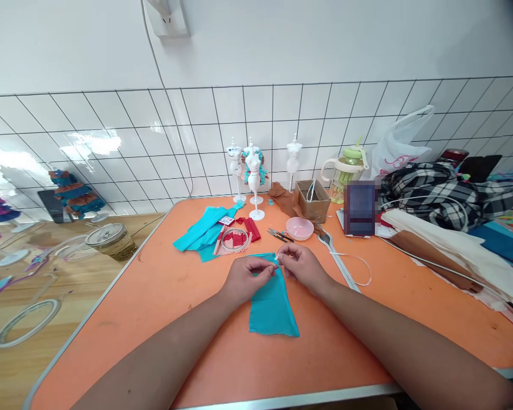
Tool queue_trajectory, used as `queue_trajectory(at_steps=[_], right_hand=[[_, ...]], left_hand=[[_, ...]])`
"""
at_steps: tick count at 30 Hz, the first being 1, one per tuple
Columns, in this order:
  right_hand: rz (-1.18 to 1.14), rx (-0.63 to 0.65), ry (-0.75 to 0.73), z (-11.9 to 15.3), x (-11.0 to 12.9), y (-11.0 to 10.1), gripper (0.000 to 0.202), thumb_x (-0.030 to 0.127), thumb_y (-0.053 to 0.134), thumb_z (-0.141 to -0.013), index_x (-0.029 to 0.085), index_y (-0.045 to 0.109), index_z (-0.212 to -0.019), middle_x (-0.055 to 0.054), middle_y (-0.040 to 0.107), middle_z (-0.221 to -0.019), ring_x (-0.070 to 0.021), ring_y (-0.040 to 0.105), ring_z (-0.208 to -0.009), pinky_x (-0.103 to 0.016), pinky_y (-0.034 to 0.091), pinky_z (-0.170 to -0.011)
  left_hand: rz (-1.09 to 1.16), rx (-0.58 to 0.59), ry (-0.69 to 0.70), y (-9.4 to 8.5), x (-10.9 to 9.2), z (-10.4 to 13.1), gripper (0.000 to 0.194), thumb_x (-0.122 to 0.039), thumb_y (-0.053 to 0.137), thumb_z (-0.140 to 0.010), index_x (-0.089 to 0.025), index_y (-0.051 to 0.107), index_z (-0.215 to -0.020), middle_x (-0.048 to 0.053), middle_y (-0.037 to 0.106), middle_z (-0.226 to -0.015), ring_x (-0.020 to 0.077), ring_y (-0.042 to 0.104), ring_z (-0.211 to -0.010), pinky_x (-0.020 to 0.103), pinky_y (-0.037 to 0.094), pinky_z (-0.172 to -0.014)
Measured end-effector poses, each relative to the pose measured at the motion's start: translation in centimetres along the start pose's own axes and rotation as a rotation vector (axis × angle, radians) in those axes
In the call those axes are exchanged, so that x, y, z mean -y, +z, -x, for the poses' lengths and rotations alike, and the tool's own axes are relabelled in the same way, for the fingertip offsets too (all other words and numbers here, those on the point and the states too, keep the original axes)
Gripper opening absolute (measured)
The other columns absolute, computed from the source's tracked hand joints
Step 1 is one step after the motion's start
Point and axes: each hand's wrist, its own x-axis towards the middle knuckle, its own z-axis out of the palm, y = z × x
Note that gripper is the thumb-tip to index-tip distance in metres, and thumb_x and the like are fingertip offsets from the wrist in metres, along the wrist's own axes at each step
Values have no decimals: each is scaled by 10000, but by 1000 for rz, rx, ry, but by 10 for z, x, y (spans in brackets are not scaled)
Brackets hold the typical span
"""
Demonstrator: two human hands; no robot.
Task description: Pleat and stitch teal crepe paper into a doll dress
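A turquoise cloth piece [273,310] lies flat on the orange table, its upper part beneath both hands. My left hand [245,279] is closed, thumb and forefinger pinched together at the cloth's upper right edge. Just to its right, my right hand [302,265] is closed too, its fingertips around a small white bit [277,257] at the cloth's top edge. What exactly this white bit is cannot be made out. Small dark-handled scissors [279,235] and a pink bowl [300,229] rest just beyond my right hand.
More turquoise cloth [203,230], red fabric [251,229] and a round hoop [235,240] lie at the back left. White mini dress forms [253,176] stand by the tiled wall. A cardboard box [318,202], a blurred device [361,208] and a ruler [344,267] are rightward.
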Motion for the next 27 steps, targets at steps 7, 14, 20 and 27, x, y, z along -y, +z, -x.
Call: queue_trajectory(at_steps=[7, 14, 20, 27], right_hand=[[-179, -161, -14, -16, 20, -35, 89, 290, 362, -743, 232, 331, -683, 88, 391, -481, -74, 303, -321, -201, 284, -330], [804, -565, -197, -75, 58, -102, 238, 344, 431, -829, 193, 610, -784, -24, 616, -634, -159, 534, -606, -256, 357, -542], [1308, -532, -53, -112, 56, -124, 292, 280, 466, -848, 264, 705, -1015, -76, 684, -1020, -231, 598, -901, -305, 402, -685], [1470, -442, 13, -123, 49, -125, 311, 320, 446, -880, 158, 694, -973, -169, 670, -981, -285, 613, -920, -372, 439, -726]], left_hand=[[-23, 33, 59, -1, -2, 2, 187, -261, 568, -782, -184, 737, -764, 50, 742, -832, 175, 688, -782, 254, 545, -718], [-38, 17, 53, -5, 4, -1, 192, -246, 553, -796, -187, 729, -745, 35, 740, -812, 166, 684, -789, 245, 542, -714], [-55, -4, 81, -7, 8, 0, 215, -282, 547, -818, -181, 735, -804, 42, 742, -850, 157, 681, -779, 237, 539, -698], [-83, 4, 91, -6, 10, -1, 226, -278, 534, -821, -189, 740, -800, 46, 744, -899, 163, 682, -807, 244, 537, -707]])
